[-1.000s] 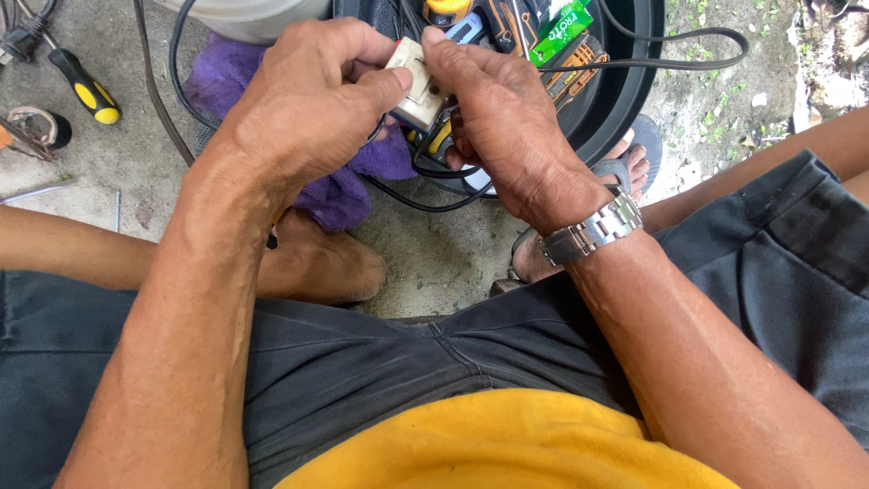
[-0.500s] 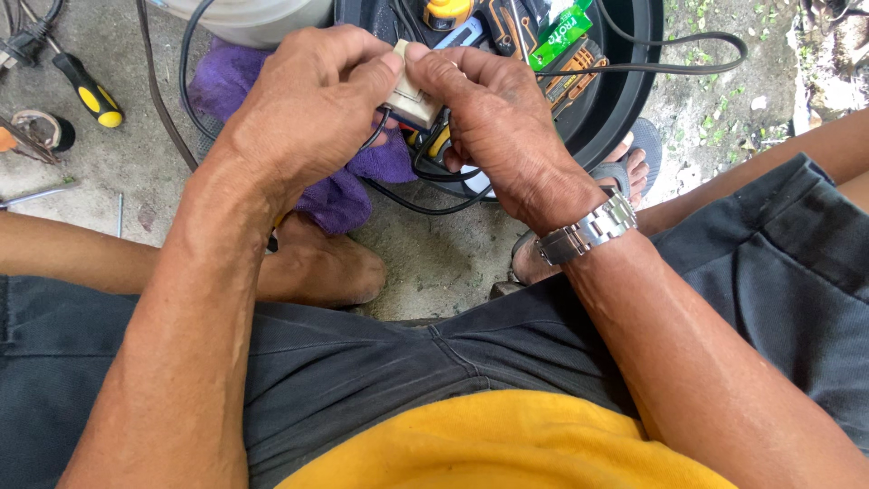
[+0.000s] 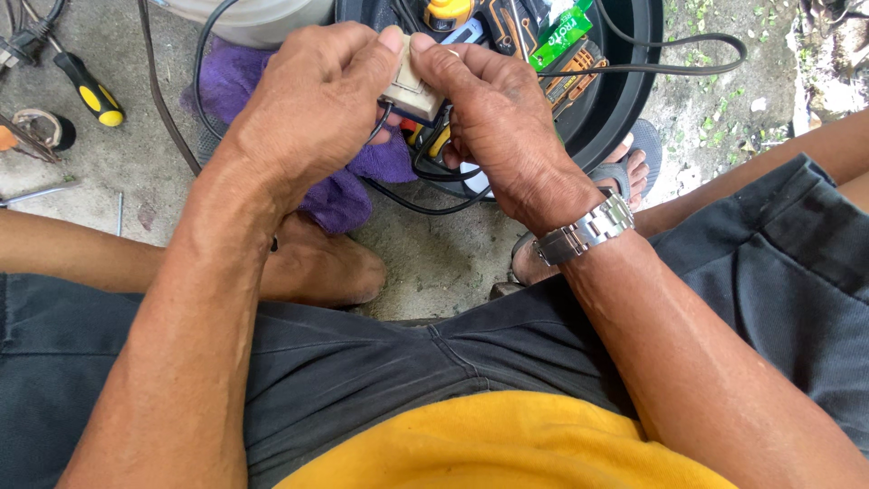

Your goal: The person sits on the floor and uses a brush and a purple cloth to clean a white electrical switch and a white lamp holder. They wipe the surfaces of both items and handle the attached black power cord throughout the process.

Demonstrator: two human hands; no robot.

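Both forearms reach far and converge. The left hand (image 3: 308, 109) and right hand (image 3: 493, 127) meet, fingers (image 3: 391, 41) curled and pinched together, thumbs nearly touching.

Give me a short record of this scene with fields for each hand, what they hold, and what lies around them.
left hand: grips the small beige block from its left side, thumb on top
right hand: pinches the same block from the right, wristwatch on the wrist
small beige block: held between both hands, black wires hanging below it
behind the hands: black tub with tools inside
under the hands: purple cloth on the concrete
far left: yellow-and-black screwdriver on the ground
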